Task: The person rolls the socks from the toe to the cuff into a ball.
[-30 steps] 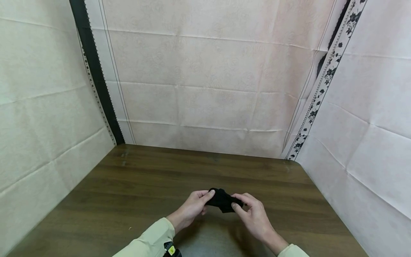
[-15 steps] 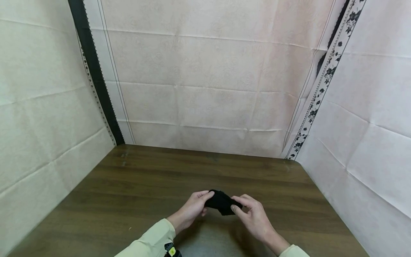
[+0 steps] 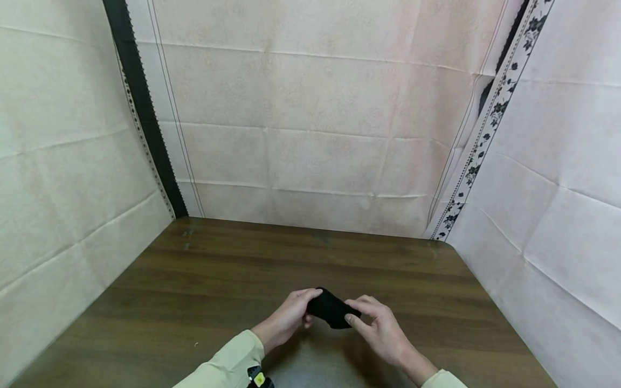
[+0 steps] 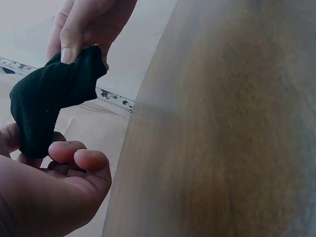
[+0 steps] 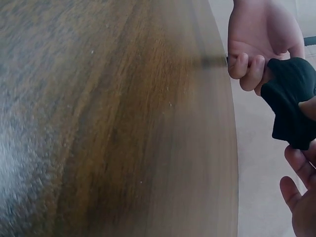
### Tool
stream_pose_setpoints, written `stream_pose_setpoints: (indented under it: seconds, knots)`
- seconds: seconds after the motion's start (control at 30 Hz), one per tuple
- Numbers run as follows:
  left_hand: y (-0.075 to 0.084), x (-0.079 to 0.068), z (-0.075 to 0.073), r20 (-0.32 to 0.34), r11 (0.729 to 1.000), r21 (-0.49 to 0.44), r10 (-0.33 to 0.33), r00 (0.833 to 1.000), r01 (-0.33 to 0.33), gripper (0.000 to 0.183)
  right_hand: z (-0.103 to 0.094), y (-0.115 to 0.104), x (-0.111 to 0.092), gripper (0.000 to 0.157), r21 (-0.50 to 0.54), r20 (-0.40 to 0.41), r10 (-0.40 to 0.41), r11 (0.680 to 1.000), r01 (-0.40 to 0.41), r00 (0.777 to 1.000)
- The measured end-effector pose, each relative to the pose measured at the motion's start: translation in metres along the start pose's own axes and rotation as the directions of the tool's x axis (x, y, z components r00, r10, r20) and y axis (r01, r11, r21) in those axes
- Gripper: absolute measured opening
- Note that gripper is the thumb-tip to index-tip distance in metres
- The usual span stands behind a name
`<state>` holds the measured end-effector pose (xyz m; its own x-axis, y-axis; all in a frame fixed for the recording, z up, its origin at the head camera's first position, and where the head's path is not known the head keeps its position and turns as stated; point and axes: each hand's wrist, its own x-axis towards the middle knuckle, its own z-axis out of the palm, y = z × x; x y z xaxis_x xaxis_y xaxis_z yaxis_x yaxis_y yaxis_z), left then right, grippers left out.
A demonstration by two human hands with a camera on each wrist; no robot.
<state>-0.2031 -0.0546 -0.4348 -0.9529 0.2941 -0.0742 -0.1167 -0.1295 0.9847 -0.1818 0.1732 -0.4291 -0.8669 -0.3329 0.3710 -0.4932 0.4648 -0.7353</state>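
A black knitted sock (image 3: 331,309), bent in the middle, is held up between both hands above the table. My left hand (image 3: 287,319) pinches its left end, with the thumb on top. At the other end, my right hand (image 3: 380,327) grips the fabric between thumb and fingers. In the left wrist view the sock (image 4: 42,101) hangs from the right hand (image 4: 96,22) down to the left hand (image 4: 59,192), whose outer fingers curl loosely. The right wrist view shows the sock (image 5: 291,94) partly cut off at the frame's edge.
The brown wood-grain table (image 3: 218,280) spreads under the hands. Pale cloth hangs behind it (image 3: 301,161) and along both sides. A tiny pale speck (image 3: 196,344) lies on the table left of the left arm. A dark device (image 3: 259,377) is strapped to the left wrist.
The sock has come slightly down and left, and its crumpled upper edge now looks smoother. My right hand has shifted a little left with it; my left hand has hardly moved.
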Motion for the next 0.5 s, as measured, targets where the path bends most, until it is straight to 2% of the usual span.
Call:
stream_pose_setpoints:
  seconds: [0.17, 0.3, 0.5]
  knots:
    - [-0.0002, -0.0003, 0.0011, 0.006, 0.999, -0.007, -0.034, 0.999, 0.034, 0.027, 0.0014, 0.0011, -0.0003, 0.027, -0.005, 0.003, -0.066, 0.998, 0.066, 0.998]
    - [0.0006, -0.0001, 0.0016, 0.038, 0.999, 0.007, -0.052, 0.998, 0.051, 0.021, 0.0031, 0.0010, 0.0010, 0.026, -0.016, -0.013, -0.120, 0.993, 0.120, 0.993]
    - [0.0029, -0.0008, 0.0001, 0.056, 0.999, 0.027, -0.047, 0.997, 0.045, 0.020, 0.0040, -0.0032, 0.0036, 0.026, -0.089, -0.065, -0.139, 0.987, 0.133, 0.988]
